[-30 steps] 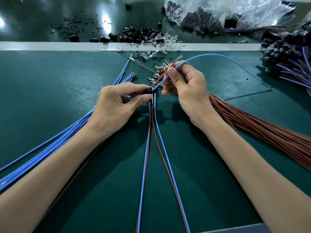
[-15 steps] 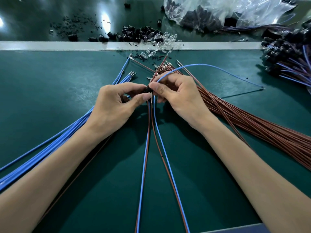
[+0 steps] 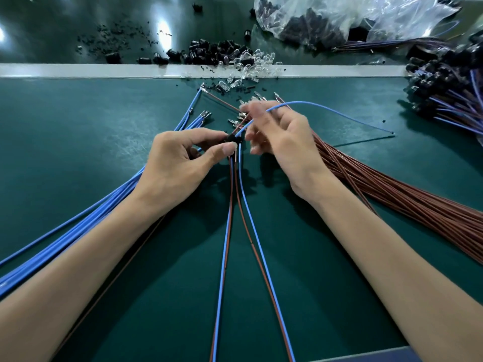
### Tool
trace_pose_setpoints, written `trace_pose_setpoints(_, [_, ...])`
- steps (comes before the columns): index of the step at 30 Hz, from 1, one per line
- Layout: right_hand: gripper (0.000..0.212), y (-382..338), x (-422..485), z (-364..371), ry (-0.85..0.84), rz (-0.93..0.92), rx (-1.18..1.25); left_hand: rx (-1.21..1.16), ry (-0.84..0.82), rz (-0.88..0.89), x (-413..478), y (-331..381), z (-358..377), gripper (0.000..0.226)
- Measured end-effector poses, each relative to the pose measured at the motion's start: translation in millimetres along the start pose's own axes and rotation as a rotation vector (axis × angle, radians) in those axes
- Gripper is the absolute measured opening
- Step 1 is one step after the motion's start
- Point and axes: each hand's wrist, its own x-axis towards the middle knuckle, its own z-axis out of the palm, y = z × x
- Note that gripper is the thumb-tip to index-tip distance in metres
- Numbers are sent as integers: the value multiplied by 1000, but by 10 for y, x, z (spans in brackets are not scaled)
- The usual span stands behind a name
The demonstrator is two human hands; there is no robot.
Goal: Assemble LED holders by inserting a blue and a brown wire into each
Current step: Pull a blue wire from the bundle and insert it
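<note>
The left hand (image 3: 180, 163) is pinching the black LED holder (image 3: 231, 139) over the middle of the tabletop (image 3: 78, 126). The right hand (image 3: 285, 142), blurred, is pulling back rightward from the holder it was touching earlier. I cannot tell whether it is gripping the looping blue wire (image 3: 326, 108).

The worktop (image 3: 78, 152) is matt green, scuffed pale in places, and glossy dark at the far side. Blue wires (image 3: 86, 223) and brown wires (image 3: 405, 205) have smooth plastic coats with bright metal terminals (image 3: 205, 114); the far bag (image 3: 366, 14) is crinkled clear plastic.
</note>
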Motion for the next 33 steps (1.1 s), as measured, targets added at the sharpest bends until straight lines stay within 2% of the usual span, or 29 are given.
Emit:
trace_pose_setpoints(3, [34,-38,45,-44,129,30,171,18,19,-1,2,-14,-3,8])
trace_pose_setpoints(6, [34,-41,67,-60,216,-5,220,29,24,3,0,-10,-6,8])
trace_pose_setpoints(10, [33,-28,46,-36,178,-68,193,43,15,18,-1,-14,-5,9])
trace_pose_setpoints(13, [19,-28,4,-26,125,-135,0,59,22,16,-4,-23,4,10])
trace_pose_setpoints(17, [22,-28,-41,3,75,-167,-184,87,39,18,0,-16,13,18])
trace_pose_setpoints(19, [26,-41,-42,4,104,-159,-150,110,54,22,-3,-13,16,16])
trace_pose_setpoints(23, [9,-75,-21,-22,183,-142,107,127,89,12,-2,-26,9,14])
trace_pose_setpoints(27, [25,-42,-6,-33,198,-158,-19,149,76,19,-12,-16,16,15])
trace_pose_setpoints(33, [26,-77,8,-73,181,-163,-77,139,62,7,-17,9,11,16])
